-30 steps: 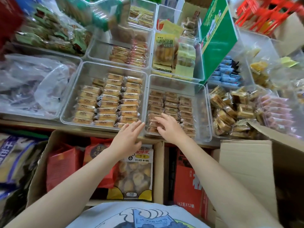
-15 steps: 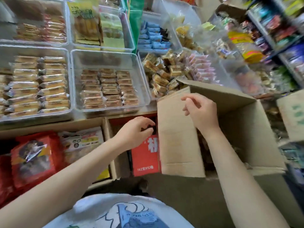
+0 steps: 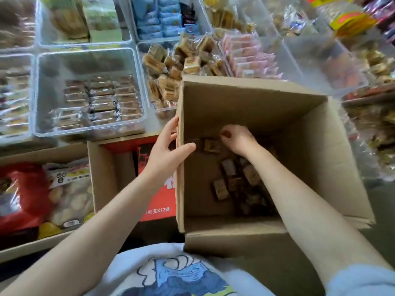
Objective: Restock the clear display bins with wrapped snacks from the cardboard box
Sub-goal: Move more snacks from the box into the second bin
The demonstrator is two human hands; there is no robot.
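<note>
An open cardboard box [image 3: 245, 99] stands in front of me with several small brown wrapped snacks [image 3: 233, 182] lying on its bottom. My left hand [image 3: 165, 151] grips the box's left wall, thumb inside and fingers outside. My right hand [image 3: 237, 138] is down inside the box with curled fingers among the snacks at the far end; what it holds is hidden. To the upper left a clear display bin [image 3: 42, 116] holds rows of brown wrapped bars [image 3: 100, 101], its far half bare.
More clear bins surround it: square golden snacks [image 3: 168, 75], pink packets [image 3: 250, 56], blue packets [image 3: 158, 18]. Below the shelf, a carton [image 3: 94, 174] holds a red box [image 3: 160, 199] and bagged goods [image 3: 64, 189]. Packed shelves stand at the right.
My view has swung right and down onto the box. My right hand went from the flap down into the box. My left hand moved from the red box to the carton wall.
</note>
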